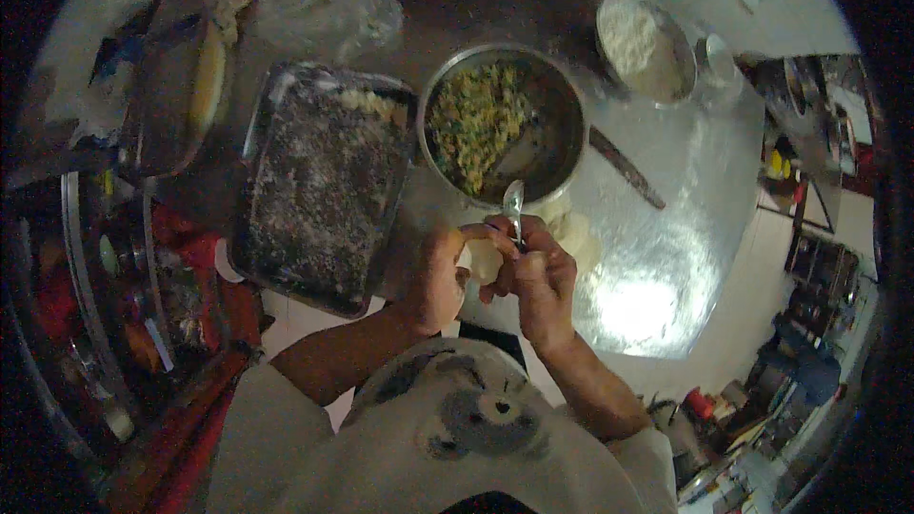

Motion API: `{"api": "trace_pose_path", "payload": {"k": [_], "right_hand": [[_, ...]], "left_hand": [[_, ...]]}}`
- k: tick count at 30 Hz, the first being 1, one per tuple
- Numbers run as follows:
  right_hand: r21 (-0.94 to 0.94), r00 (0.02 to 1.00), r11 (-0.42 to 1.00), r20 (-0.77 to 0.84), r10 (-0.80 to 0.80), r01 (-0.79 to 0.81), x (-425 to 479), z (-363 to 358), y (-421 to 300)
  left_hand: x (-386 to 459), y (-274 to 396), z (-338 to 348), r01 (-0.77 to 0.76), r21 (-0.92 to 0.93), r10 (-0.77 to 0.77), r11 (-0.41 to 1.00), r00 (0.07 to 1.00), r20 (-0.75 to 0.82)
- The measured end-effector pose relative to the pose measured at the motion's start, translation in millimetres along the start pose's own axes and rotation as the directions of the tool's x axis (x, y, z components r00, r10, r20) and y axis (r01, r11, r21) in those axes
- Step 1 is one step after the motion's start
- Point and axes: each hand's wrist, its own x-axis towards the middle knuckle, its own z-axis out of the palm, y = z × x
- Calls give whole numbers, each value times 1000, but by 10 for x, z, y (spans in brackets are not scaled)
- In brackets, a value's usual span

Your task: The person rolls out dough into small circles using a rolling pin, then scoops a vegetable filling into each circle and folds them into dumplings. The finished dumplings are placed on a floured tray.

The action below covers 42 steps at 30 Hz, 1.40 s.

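My right hand (543, 271) grips a small metal spoon (513, 201), its bowl pointing away from me over the near rim of a round metal bowl. Chopped green and yellow filling (478, 118) lies mostly in the left half of that metal bowl (580, 150). Close beside it, my left hand (439, 282) is curled, its fingertips reaching the spoon's handle. A small pale patch shows at its palm; whether it holds anything is hidden. Flat pale dough pieces (577, 235) lie on the metal tabletop (685, 228) behind and right of my hands.
Left of the bowl, a dark flour-dusted tray (314, 185) carries pale lumps (364, 103) along its far edge. A thin rolling pin (628, 168) lies at the right. Farther back are a bowl of flour (632, 39), a small cup (717, 61) and a clear plastic bag (325, 0).
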Motion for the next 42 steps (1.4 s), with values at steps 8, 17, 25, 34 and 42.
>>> {"api": "trace_pose_path", "payload": {"k": [8,17,25,34,42], "right_hand": [[-184,972,978,-229,53,-97,159,-276,177],[-151,972,968,-157,176,-200,111,-96,607],[-244,958,940,-220,185,-238,129,58,595],[-212,930,916,-220,294,-340,52,-116,632],[-274,965,946,-237,110,-175,-140,-567,901]], "left_hand": [[157,13,-915,52,180,-21,982,986,-166],[693,26,-2449,-67,844,519,532,813,-263],[1127,247,-2633,156,967,648,203,719,-252],[1408,-98,-3188,-105,889,729,446,618,-293],[1409,-57,-3493,35,995,716,94,693,-92]]}}
